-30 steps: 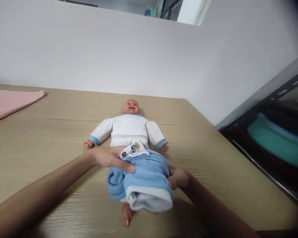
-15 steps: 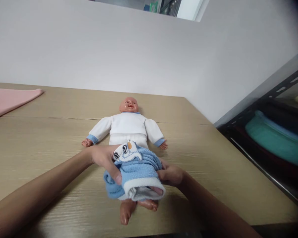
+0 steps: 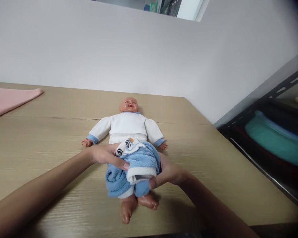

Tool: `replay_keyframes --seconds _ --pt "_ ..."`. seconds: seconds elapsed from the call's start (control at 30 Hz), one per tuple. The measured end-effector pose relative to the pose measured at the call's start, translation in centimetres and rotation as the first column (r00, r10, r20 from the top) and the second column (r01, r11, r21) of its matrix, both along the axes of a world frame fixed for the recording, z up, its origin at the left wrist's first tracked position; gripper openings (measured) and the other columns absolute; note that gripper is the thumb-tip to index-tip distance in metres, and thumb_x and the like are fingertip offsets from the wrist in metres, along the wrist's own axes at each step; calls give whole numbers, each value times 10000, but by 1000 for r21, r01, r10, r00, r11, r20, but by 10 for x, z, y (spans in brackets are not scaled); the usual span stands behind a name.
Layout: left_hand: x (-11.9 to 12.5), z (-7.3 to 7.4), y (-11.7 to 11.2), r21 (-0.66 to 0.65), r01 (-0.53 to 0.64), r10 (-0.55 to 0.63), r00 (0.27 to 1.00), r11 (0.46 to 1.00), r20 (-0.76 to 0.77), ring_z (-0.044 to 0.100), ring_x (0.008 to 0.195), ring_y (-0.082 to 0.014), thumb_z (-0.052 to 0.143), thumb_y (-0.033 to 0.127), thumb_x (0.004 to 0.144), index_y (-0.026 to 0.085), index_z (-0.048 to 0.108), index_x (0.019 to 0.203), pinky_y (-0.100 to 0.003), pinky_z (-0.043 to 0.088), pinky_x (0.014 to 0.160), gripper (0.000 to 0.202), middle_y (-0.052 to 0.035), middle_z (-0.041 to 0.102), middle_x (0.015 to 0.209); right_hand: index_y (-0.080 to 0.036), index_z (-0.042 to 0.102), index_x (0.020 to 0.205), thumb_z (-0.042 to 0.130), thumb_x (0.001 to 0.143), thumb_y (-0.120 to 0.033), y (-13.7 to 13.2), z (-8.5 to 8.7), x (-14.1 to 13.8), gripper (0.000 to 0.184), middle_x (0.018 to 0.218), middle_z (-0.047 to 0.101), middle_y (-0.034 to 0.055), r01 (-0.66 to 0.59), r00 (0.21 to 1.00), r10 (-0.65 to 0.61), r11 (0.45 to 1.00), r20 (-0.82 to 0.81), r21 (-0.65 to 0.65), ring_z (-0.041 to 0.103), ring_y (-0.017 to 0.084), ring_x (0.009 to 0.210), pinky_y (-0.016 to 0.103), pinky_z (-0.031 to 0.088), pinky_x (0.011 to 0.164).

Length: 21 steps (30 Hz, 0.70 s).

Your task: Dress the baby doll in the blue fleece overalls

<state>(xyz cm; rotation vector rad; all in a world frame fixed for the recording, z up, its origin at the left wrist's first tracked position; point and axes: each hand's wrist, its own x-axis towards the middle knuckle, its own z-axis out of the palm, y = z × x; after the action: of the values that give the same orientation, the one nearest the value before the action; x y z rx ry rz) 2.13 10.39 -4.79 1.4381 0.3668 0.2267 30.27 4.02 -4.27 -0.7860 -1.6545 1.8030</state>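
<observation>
A baby doll (image 3: 128, 124) in a white top with blue cuffs lies on its back, head away from me. Bunched blue terry trousers (image 3: 144, 158) with white hems and a cartoon-face patch cover its legs. My left hand (image 3: 106, 155) is closed on the bunched cloth, thumb on top beside the white hem and fingers hidden beneath. On the other side my right hand (image 3: 167, 170) grips the same leg of the trousers, its thumb pressing by a smooth blue cuff (image 3: 142, 187) below the hem. The doll's bare feet (image 3: 128, 208) stick out toward me.
The doll lies on a wooden table (image 3: 52, 138) against a white wall (image 3: 101, 49). A pink cloth (image 3: 10, 100) lies at the left. Beyond the right edge stands a dark rack (image 3: 253, 145) with a teal item (image 3: 275, 138) on it.
The trouser leg's white hem has drawn up and narrowed, and a smooth blue cuff now shows below it. My right thumb has moved down to that cuff; my left thumb has shifted slightly right.
</observation>
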Motion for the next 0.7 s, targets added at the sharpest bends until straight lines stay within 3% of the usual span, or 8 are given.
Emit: replay_keyframes --seconds 0.07,0.13,0.23,0.33,0.43,0.57,0.7 --pt "1 1 -1 -29 -12 11 1000 1000 -12 779 1184 -322 1007 695 780 194 755 1404 -448 624 1097 839 -72 855 1185 -194 820 1308 1069 758 -596 1 6 2 725 1125 860 92 51 998 -53 997 31 63 832 309 1080 456 677 1037" --pt "4 3 -2 -37 -22 23 1000 999 9 769 1268 -353 1027 722 717 204 705 1483 -459 629 1103 979 -95 841 1298 -209 814 1335 1000 867 -588 -1 11 3 631 1218 864 98 166 986 -168 975 1 145 821 305 1154 463 648 1114" --pt "11 15 -7 58 -32 31 999 998 24 707 1427 -379 1016 739 733 225 651 1568 -487 593 1196 1046 -105 798 1454 -219 832 1308 893 973 -597 -12 17 0 508 1224 878 86 310 950 -308 924 -42 226 819 296 1146 440 637 1118" --pt "17 34 -15 184 -30 40 998 982 -46 665 1500 -391 987 715 812 249 654 1591 -521 533 1296 967 -80 780 1527 -218 843 1305 874 987 -534 -29 23 -5 449 1212 888 74 395 912 -410 871 -9 293 827 298 1106 412 651 1063" --pt "22 48 -22 247 -44 75 990 968 -119 705 1458 -394 971 640 878 232 710 1543 -512 540 1300 823 -76 803 1503 -203 834 1337 844 981 -528 -44 25 -6 483 1234 893 98 443 874 -481 849 74 289 836 328 1119 425 671 1016" --pt "27 53 -31 253 -32 57 994 967 -91 769 1365 -377 981 560 886 200 758 1477 -478 603 1231 727 -75 845 1402 -197 832 1339 774 987 -521 -61 26 -4 482 1285 887 124 515 808 -559 823 186 240 826 362 1209 473 669 1061" --pt "30 52 -37 306 -13 59 988 952 -143 808 1253 -370 941 564 911 187 789 1373 -453 647 1129 615 -75 864 1308 -211 840 1289 773 961 -510 -79 37 -9 449 1269 891 115 560 757 -607 793 243 239 829 355 1174 471 677 1039"
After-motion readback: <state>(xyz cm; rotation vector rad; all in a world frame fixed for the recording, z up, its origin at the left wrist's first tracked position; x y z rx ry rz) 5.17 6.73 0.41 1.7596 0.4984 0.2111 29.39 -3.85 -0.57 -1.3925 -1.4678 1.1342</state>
